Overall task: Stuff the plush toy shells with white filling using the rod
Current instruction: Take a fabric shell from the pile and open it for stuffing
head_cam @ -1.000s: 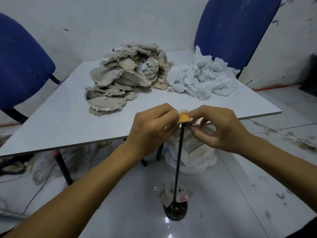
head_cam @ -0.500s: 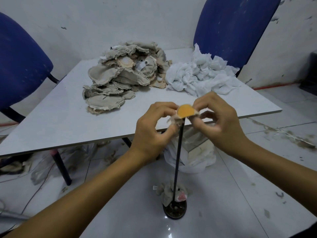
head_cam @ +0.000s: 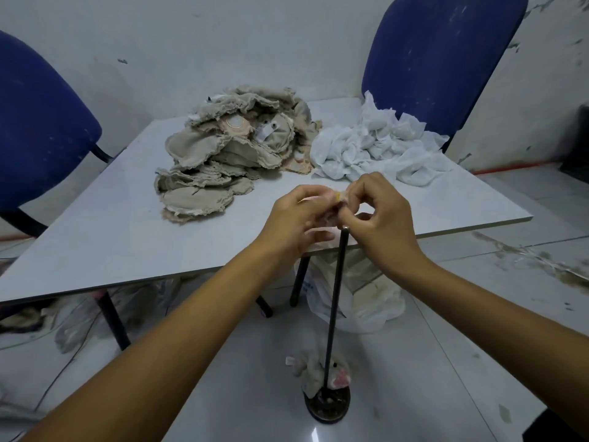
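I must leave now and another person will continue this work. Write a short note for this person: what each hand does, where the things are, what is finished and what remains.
Left hand and right hand: both pinch one small plush piece just above the tip of the rod.
The rod stands upright on its round base on the floor, tip bare. A small plush toy lies at the base.
On the table: a pile of empty beige shells, with the white filling to its right.
Done: cannot tell how many; the held piece is off the rod.
Left: the whole pile of shells.
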Available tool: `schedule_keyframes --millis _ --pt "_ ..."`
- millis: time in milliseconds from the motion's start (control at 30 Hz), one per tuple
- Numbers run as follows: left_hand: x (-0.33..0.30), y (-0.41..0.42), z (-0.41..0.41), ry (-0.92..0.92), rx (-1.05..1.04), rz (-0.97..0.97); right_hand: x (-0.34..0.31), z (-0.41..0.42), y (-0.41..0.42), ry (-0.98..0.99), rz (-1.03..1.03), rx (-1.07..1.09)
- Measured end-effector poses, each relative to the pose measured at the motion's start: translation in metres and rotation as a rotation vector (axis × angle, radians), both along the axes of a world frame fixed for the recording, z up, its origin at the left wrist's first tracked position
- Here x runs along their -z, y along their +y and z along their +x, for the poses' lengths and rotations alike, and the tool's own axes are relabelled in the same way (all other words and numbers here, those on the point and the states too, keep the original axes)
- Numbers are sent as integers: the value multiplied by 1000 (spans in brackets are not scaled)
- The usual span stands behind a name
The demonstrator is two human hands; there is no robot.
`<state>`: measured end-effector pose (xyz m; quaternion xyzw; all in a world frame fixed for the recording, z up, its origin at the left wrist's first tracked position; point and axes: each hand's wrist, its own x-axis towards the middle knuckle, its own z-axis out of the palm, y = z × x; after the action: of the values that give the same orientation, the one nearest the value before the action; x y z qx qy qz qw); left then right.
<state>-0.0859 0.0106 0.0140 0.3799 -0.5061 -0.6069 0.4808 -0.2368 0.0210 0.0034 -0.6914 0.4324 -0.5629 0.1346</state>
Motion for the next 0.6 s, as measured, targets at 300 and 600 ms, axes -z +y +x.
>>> schedule_keyframes --millis 300,600 --pt "-2 -27 28 -250 269 13 6 -3 -40 -150 435 -219" --pt "22 -104 13 -1102 -371 -501 10 28 -105 463 336 -12"
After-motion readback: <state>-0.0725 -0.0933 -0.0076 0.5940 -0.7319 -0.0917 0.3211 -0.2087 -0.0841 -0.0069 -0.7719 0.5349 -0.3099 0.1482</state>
